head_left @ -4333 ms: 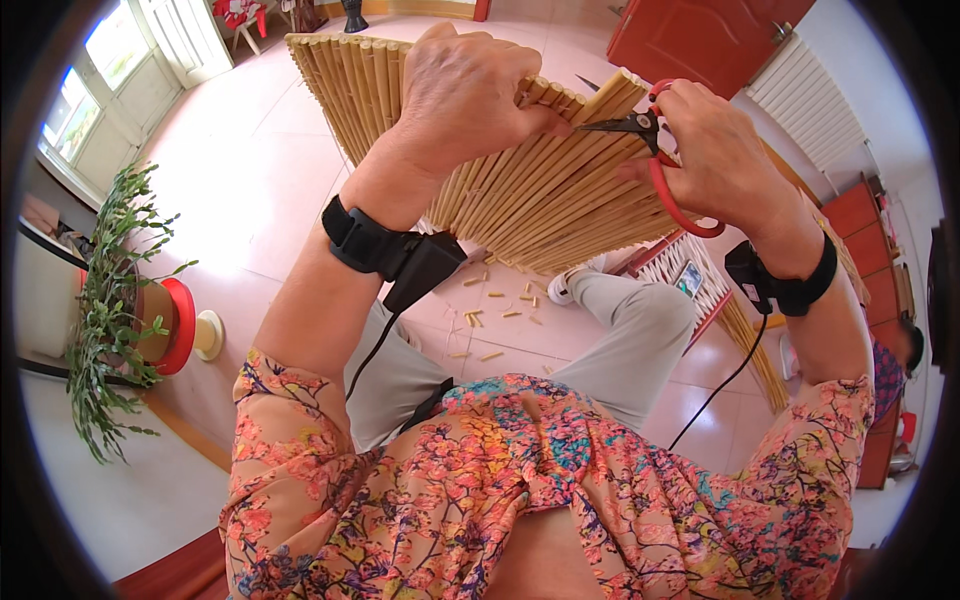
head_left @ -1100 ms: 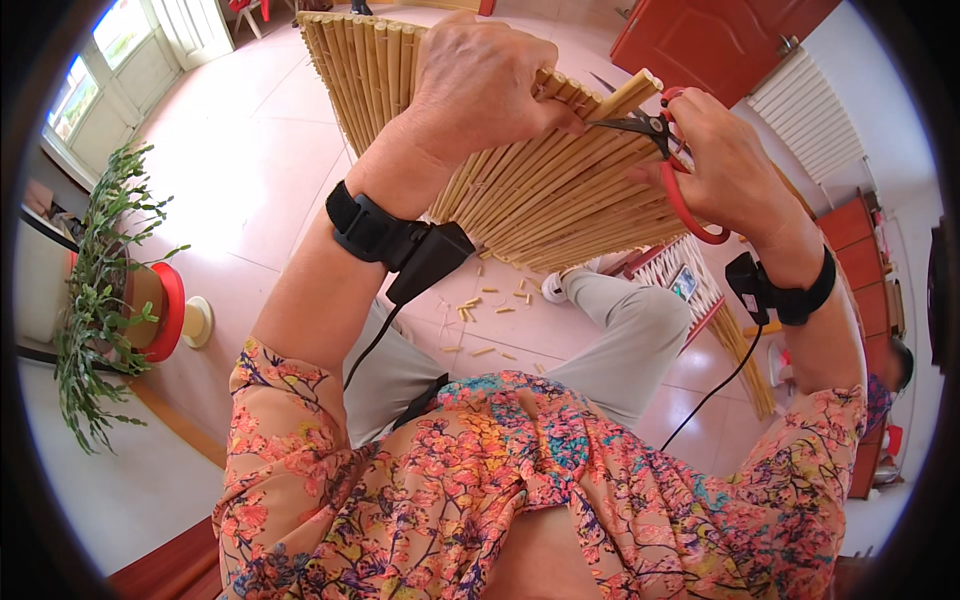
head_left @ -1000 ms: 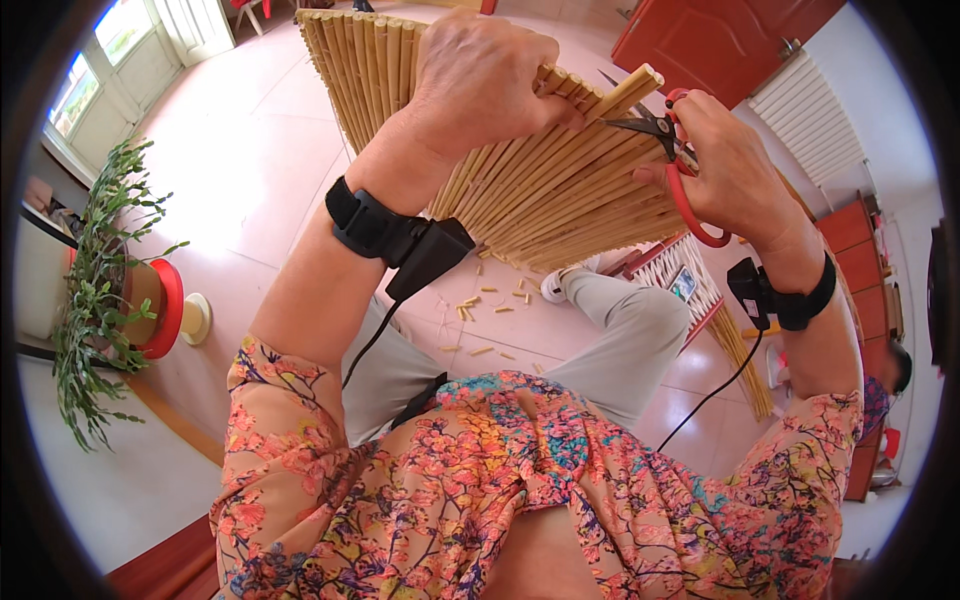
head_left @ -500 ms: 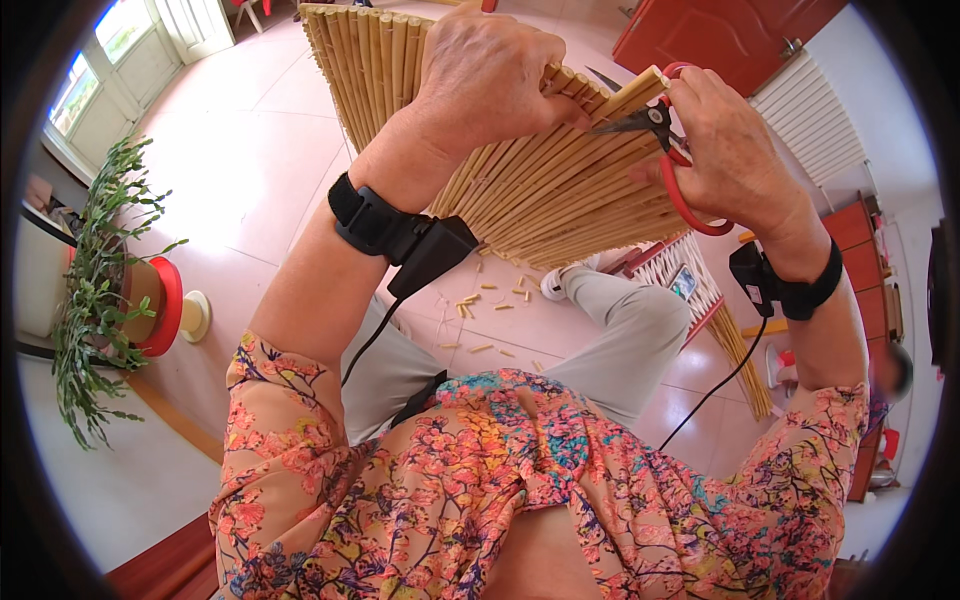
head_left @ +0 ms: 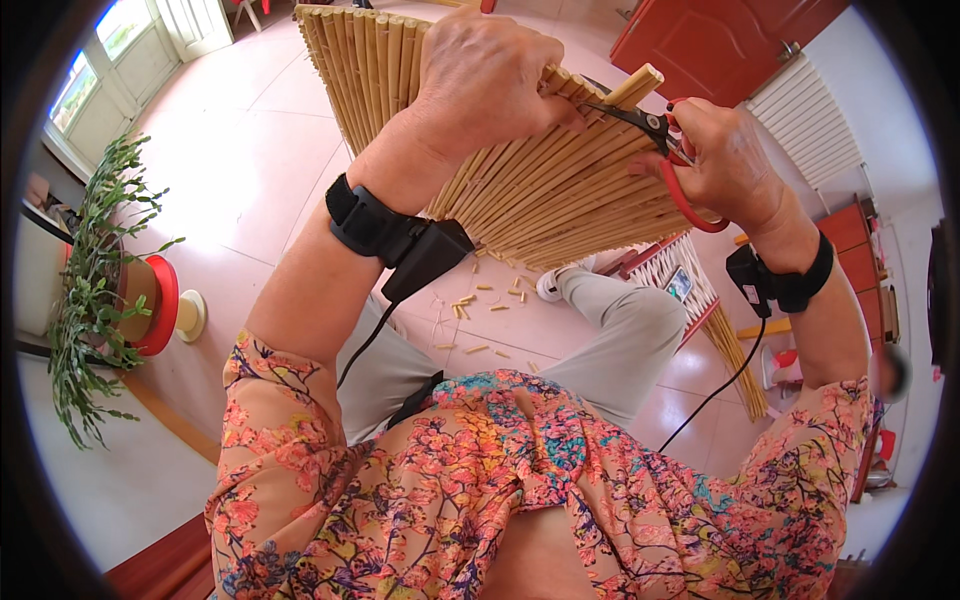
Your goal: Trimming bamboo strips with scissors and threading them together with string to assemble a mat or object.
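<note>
A fanned mat of straw-coloured reed sticks hangs in front of me above my knees. My left hand grips its top edge with fingers bent around the sticks. My right hand holds scissors with red handles and dark blades; the blades lie against the sticks just right of my left fingers, below one stick that sticks up past the others. Whether they are cutting into it I cannot tell.
Short stick offcuts litter the tiled floor. A woven stool carries a phone, near long sticks. A potted plant stands left, a red door and radiator back right. A partly hidden person is at far right.
The scissors and my right hand have shifted slightly while staying on the same part of the mat. My left hand has risen slightly since the oldest frame, still gripping.
</note>
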The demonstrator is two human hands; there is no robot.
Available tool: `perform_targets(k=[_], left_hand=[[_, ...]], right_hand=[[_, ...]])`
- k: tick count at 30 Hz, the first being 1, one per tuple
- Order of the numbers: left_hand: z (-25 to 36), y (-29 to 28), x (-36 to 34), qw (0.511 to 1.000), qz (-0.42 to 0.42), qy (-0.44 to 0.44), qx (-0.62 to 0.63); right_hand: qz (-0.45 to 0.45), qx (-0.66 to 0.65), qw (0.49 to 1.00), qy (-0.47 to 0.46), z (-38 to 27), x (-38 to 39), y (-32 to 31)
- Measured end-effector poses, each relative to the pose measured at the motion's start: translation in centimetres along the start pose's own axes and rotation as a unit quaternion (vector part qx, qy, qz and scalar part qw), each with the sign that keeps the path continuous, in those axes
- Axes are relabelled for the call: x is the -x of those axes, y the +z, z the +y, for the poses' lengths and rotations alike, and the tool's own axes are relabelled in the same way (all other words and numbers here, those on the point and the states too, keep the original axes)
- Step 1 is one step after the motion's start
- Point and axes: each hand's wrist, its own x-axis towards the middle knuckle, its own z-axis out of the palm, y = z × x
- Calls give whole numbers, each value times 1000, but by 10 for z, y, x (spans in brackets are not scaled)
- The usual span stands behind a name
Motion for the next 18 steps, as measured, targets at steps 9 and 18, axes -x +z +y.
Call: perform_targets(k=[9, 18], left_hand=[[3, -1, -1, 1000, -13, 5, -10], [5, -2, 0, 1000, -15, -4, -1]], right_hand=[[30, 3, 1000, -2, -4, -4, 1], [-38, -8, 999, 37, -6, -3, -3]])
